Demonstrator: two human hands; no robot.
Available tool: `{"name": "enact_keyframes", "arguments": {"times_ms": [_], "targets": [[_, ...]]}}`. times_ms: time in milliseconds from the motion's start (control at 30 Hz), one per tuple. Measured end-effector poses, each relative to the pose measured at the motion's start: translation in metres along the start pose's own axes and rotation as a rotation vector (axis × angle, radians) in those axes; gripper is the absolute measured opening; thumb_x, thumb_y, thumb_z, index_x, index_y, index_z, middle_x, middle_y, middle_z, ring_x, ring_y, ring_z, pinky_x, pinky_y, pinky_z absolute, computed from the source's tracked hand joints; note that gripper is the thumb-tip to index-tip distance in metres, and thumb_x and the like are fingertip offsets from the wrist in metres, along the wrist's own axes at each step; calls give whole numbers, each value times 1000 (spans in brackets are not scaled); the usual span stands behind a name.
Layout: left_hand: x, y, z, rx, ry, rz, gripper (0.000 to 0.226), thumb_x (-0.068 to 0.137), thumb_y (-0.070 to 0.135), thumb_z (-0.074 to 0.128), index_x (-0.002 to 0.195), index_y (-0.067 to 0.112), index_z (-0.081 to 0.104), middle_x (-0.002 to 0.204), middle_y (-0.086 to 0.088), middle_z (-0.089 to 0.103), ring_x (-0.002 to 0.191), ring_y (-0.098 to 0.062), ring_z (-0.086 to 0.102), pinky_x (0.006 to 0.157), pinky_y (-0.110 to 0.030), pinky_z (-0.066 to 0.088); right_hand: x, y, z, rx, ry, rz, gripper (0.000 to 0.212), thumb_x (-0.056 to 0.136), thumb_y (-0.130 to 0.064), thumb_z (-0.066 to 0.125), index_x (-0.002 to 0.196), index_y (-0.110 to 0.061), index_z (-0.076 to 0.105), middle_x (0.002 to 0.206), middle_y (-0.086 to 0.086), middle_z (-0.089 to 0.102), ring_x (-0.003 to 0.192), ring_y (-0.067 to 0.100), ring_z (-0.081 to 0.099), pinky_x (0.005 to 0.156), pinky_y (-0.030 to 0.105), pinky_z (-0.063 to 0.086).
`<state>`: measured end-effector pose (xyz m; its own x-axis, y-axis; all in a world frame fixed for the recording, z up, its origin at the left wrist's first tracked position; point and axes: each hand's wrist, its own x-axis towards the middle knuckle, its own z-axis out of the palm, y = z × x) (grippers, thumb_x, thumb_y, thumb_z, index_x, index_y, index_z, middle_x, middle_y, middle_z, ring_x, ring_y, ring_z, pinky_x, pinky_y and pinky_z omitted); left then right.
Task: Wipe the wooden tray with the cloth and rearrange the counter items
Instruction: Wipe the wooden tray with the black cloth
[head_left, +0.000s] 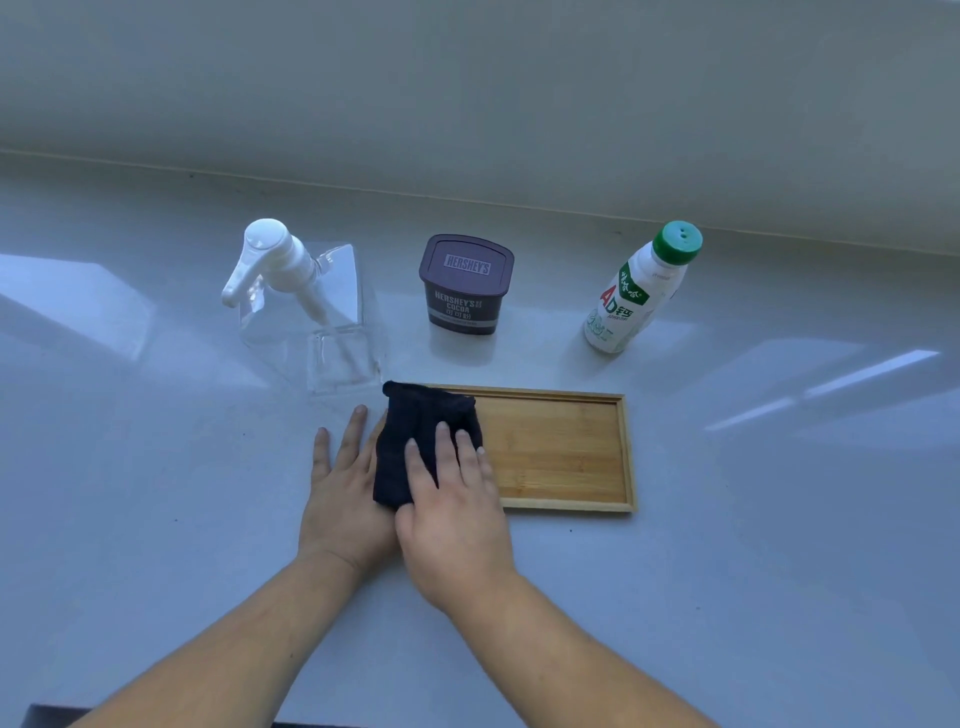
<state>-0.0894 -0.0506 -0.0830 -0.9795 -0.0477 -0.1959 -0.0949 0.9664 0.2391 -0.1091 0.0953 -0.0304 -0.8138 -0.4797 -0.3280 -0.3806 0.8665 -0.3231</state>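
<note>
Right hand (452, 499) pressed flat on dark folded cloth (415, 441) (crumpled) covering bamboo tray (561, 452)'s left end.

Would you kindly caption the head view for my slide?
Right hand presses a dark cloth onto the wooden tray; left hand lies flat alongside.

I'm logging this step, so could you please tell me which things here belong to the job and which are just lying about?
In use now:
- wooden tray
- dark cloth, pressed flat under the right hand
- left hand, flat beside the tray

To be rearranged, untouched:
- clear pump bottle
- cocoa tub
- green-capped drink bottle

Just lying about: nothing.
</note>
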Motion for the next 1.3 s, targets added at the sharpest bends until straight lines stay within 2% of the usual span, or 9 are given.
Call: {"name": "enact_keyframes", "arguments": {"times_ms": [200,500,600,667,767,867,1033,1167,1300], "targets": [[2,3,0,-7,27,-9,95,89,76,23,169,29,6,178,7,12,163,-21,-13,129,-61,-6,-23,49,-16,13,-81,-154,67,94,-36,29,159,-22,40,171,11,29,159,30,21,128,42,6],[0,6,-1,-31,16,-78,135,67,110,23,169,26,-2,177,15,9,163,-14,-16,129,-58,-9,-65,133,-56,137,107,307,49,103,-24,37,149,-20,54,164,2,44,156,22,29,123,36,27],[-2,8,-5,-44,1,-78,136,66,110,22,170,26,-3,178,13,8,163,-15,-16,129,-57,-10,-64,116,-76,552,146,402,33,97,-29,39,105,-44,68,96,-13,72,100,19,65,78,31,50],[-1,9,-11,-85,-15,-81,137,66,109,25,170,25,-3,178,11,3,163,-15,-16,129,-57,-12,-64,105,-91,832,210,443,25,92,-34,42,88,-36,66,69,-7,60,72,21,56,60,29,44],[-4,14,-29,-223,-7,-90,130,70,102,34,170,23,10,179,5,0,163,-14,-9,131,-49,-11,-71,95,-101,1243,137,431,29,91,-36,46,100,-34,74,99,-9,78,94,18,71,81,33,56],[-18,29,-52,-455,37,-88,104,78,91,41,159,26,46,172,5,32,158,-13,24,130,-37,15,-81,87,-97,1545,-28,402,38,102,-29,41,130,-27,68,128,1,76,120,23,71,98,52,58],[-55,63,-74,-1156,-256,-228,54,75,79,65,117,46,72,114,20,79,105,-1,74,85,-35,63,-99,82,-79,1769,-356,322,48,108,-28,31,146,-13,56,143,15,66,132,34,62,107,61,50],[-77,73,-64,-1437,-488,-341,43,83,59,77,121,40,72,121,6,80,111,-18,77,77,-32,62,-107,83,-64,1743,-421,382,48,108,-27,30,144,-11,58,141,15,68,130,34,64,95,52,55],[-87,77,-48,-1452,-412,-435,39,81,33,81,119,34,72,113,-1,81,96,-22,80,59,-30,59,-112,93,-51,1660,-378,494,44,109,-26,33,138,-13,63,135,12,72,125,32,68,101,58,55]]}}
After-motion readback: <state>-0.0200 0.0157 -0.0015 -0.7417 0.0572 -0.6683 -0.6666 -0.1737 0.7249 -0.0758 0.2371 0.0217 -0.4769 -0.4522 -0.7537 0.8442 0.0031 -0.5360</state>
